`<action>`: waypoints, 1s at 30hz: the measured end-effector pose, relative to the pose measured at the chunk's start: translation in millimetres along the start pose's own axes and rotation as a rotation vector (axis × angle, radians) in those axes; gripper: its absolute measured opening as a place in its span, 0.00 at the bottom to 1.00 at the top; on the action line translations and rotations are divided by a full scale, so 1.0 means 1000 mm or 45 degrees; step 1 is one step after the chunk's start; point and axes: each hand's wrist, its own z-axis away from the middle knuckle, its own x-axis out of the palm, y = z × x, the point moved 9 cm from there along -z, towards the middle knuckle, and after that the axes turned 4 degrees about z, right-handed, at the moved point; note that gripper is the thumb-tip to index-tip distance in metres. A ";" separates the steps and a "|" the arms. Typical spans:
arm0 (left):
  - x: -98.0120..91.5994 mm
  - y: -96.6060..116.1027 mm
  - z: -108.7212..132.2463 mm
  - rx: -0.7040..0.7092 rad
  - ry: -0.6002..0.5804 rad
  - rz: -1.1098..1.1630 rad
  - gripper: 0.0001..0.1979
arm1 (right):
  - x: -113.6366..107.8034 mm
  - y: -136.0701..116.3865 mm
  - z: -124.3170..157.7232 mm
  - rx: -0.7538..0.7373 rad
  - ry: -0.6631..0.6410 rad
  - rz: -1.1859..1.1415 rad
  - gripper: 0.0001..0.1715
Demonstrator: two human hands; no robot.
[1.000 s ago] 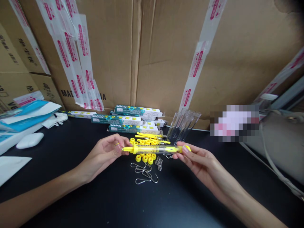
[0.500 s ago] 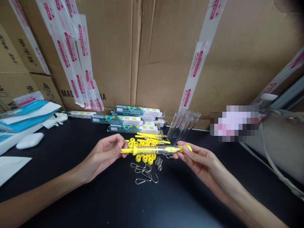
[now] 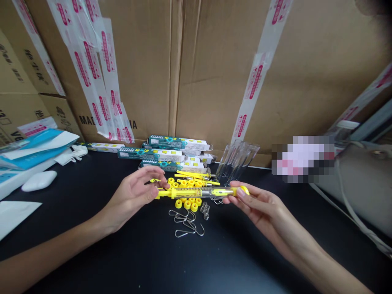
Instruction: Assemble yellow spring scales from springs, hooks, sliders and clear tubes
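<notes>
A tubular spring scale (image 3: pixel 211 192), clear with yellow ends and a coil spring inside, lies level in the air between my hands. My right hand (image 3: pixel 254 202) pinches its rounded yellow right end between thumb and fingers. At the other end, my left hand (image 3: pixel 137 194) has its thumb against the yellow rod and its fingers curled loosely behind it. Below and behind the tube lie yellow ring caps (image 3: pixel 186 204), small coil springs (image 3: pixel 205 210) and metal hooks (image 3: pixel 185 222). Several yellow rods (image 3: pixel 196 176) and clear tubes (image 3: pixel 235 161) lie farther back, partly hidden.
Printed cartons (image 3: pixel 165 154) are stacked against a large cardboard box (image 3: pixel 214 73). To the left are a white earbud case (image 3: pixel 39 181), blue packets (image 3: pixel 33 151) and white paper (image 3: pixel 16 216). A grey bag (image 3: pixel 364 192) with cords stands right, beside a blurred-out item (image 3: pixel 301 159).
My left hand's fingers have loosened and lifted around the yellow rod, and a yellow piece now shows between them. The rod sticks out less on the left. My right hand keeps its hold.
</notes>
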 end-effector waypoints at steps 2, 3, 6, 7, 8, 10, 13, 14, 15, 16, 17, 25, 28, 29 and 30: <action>-0.001 -0.002 0.000 -0.032 0.022 0.052 0.20 | 0.000 0.000 0.000 -0.001 0.000 0.002 0.21; -0.001 -0.002 0.001 -0.046 0.044 0.070 0.22 | 0.000 -0.001 0.000 -0.006 0.000 0.004 0.21; -0.005 -0.004 0.000 -0.083 0.106 0.098 0.26 | -0.001 -0.002 0.000 -0.024 -0.001 0.005 0.20; -0.006 -0.005 0.000 -0.100 0.116 0.104 0.28 | -0.001 -0.002 0.000 -0.029 -0.001 0.002 0.20; -0.006 -0.006 0.000 -0.115 0.118 0.111 0.29 | -0.001 -0.003 0.000 -0.032 -0.001 0.000 0.20; -0.006 -0.009 -0.001 -0.138 0.090 0.132 0.30 | -0.001 -0.003 -0.001 -0.034 -0.003 -0.005 0.20; -0.002 -0.012 -0.002 -0.160 0.021 0.172 0.29 | -0.002 -0.003 -0.001 -0.041 0.006 -0.007 0.20; -0.001 -0.014 -0.002 -0.175 0.005 0.179 0.28 | -0.002 -0.003 0.000 -0.043 0.009 -0.007 0.19; -0.001 -0.015 -0.002 -0.186 -0.003 0.181 0.28 | -0.002 -0.003 0.000 -0.044 0.011 -0.006 0.19; -0.001 -0.016 -0.002 -0.194 -0.002 0.178 0.27 | -0.002 -0.003 0.000 -0.045 0.012 -0.006 0.19; -0.001 -0.016 -0.002 -0.192 0.007 0.170 0.27 | -0.002 -0.003 0.000 -0.044 0.012 -0.006 0.19; -0.007 -0.006 -0.005 -0.054 0.133 0.120 0.19 | 0.000 -0.003 -0.001 -0.032 0.005 -0.019 0.19; -0.008 -0.005 -0.005 -0.040 0.135 0.087 0.20 | -0.001 -0.002 -0.001 -0.029 0.002 -0.017 0.20; -0.010 -0.005 -0.005 -0.037 0.142 0.041 0.21 | -0.001 -0.002 0.000 -0.027 0.001 -0.018 0.20; -0.011 -0.004 -0.004 -0.032 0.152 -0.023 0.21 | -0.001 -0.002 0.000 -0.025 0.000 -0.019 0.20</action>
